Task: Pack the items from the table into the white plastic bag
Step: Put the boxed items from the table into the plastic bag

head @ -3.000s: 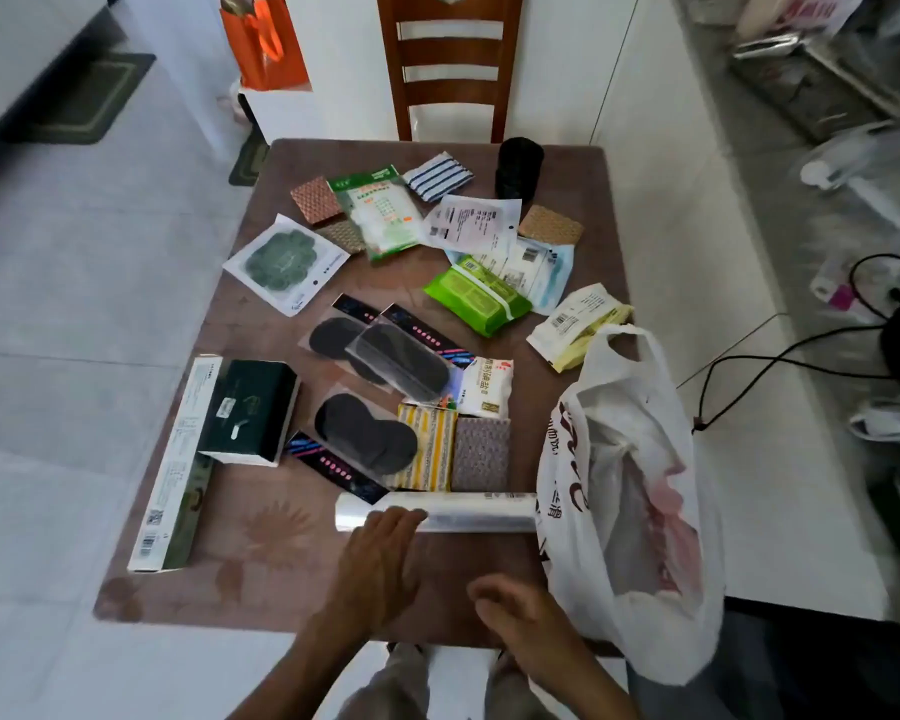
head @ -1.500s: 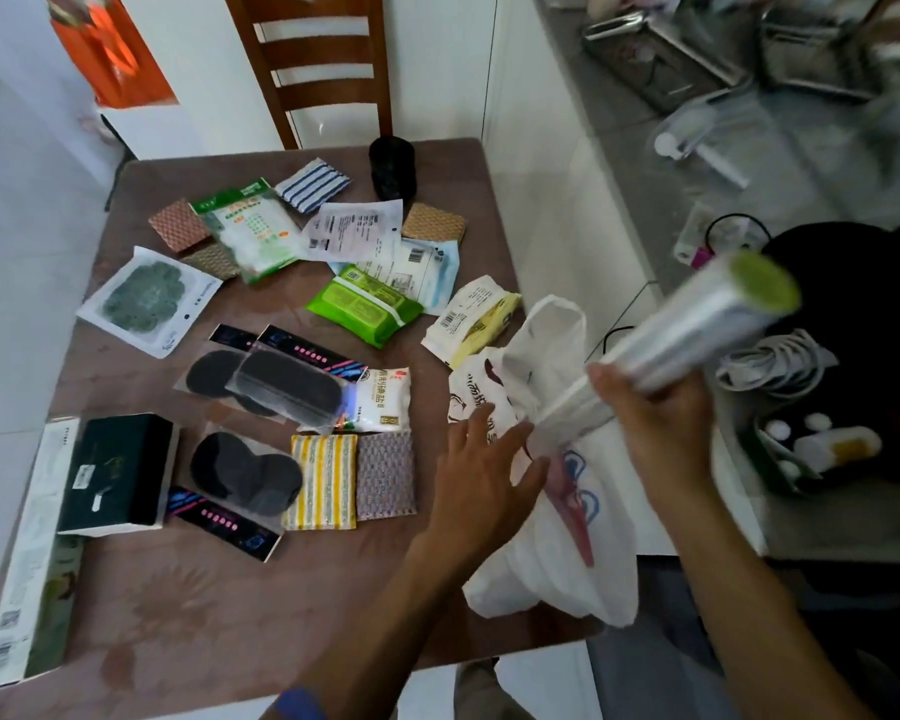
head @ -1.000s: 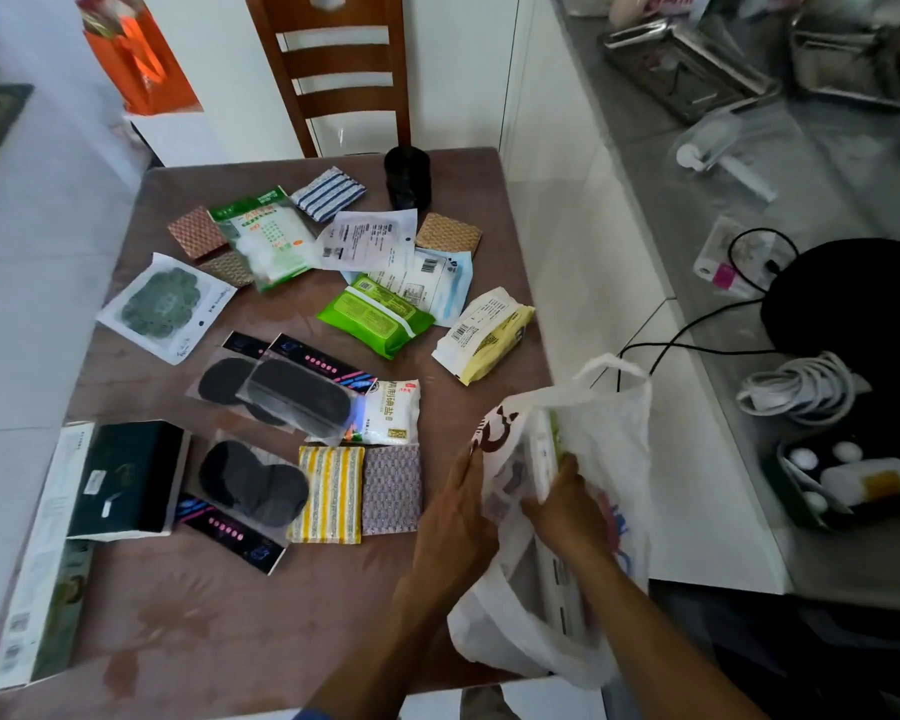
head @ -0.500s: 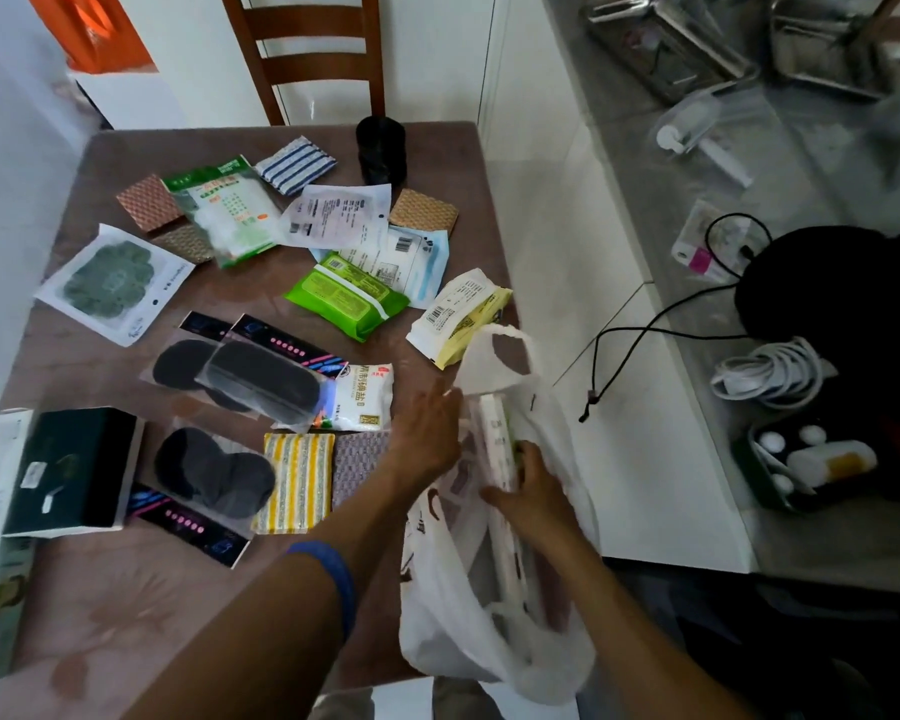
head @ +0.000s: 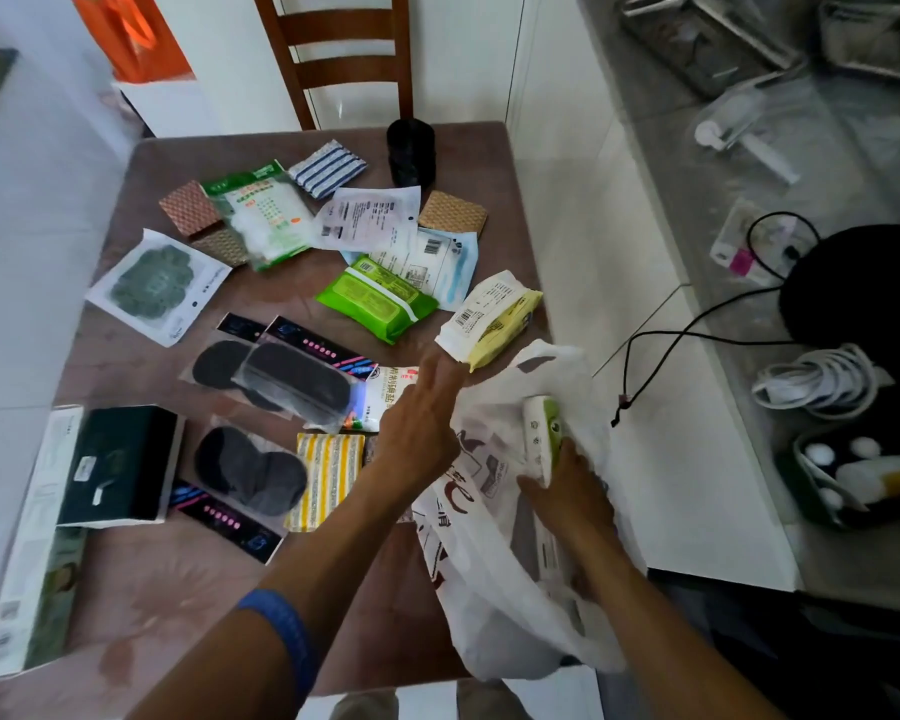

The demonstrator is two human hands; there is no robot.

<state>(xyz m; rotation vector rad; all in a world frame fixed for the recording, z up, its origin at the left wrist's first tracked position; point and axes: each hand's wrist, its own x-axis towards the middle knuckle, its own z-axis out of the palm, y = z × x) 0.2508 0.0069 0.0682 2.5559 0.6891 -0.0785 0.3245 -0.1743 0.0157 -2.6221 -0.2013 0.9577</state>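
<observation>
White plastic bag (head: 494, 579), printed with dark red characters, hangs at the right front edge of the table (head: 178, 579), its mouth open upward. A long white roll (head: 537, 433) with a green end stands tilted inside the bag, its top showing above the rim. The right hand (head: 567, 491) is inside the bag mouth, its grip closed around the roll. The left hand (head: 422, 418) reaches over the table just beside the bag's left rim, fingers extended and spread, its grip released; whether the fingertips touch the bag cannot be told. A blue wristband (head: 287, 636) circles the left forearm.

Just beyond the left fingertips lies a yellow and white packet (head: 489, 319); left of it, a green wipes pack (head: 378, 298). Beneath the left hand are a white salt packet (head: 388, 394) and a yellow striped pouch (head: 328, 472). Further left lie black eye masks in clear sleeves (head: 294, 379) and a dark green box (head: 118, 465) resting on a long white box (head: 32, 543). At the far edge stand a black cup (head: 411, 150) and a striped blue pouch (head: 328, 166), before a wooden chair (head: 344, 54).
</observation>
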